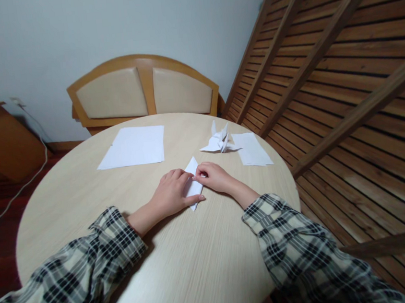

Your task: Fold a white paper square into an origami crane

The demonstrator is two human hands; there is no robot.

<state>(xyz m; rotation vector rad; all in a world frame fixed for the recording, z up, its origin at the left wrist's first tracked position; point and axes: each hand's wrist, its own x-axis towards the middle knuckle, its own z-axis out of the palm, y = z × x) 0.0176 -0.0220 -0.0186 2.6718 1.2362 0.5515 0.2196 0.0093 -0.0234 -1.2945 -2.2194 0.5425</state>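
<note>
A white sheet folded into a narrow diamond (pixel 194 188) lies on the round table, one point aimed away from me. My left hand (pixel 172 191) holds it from the left, with the fingers bent over its middle and the thumb stretched across its near end. From the other side, my right hand (pixel 214 176) pinches at the diamond's right edge, thumb and forefinger close to the left fingertips. The exact fold between the fingers is hidden. Just beyond my right hand sit white folded paper cranes (pixel 219 142), bunched together so that I cannot separate them clearly.
A stack of white paper (pixel 133 146) lies at the table's far left, and smaller white sheets (pixel 252 148) at the right. Behind the round table (pixel 185 264) stands a padded wooden headboard (pixel 147 87). Wooden slats (pixel 343 83) lean along the right. A cable (pixel 18 192) trails at left.
</note>
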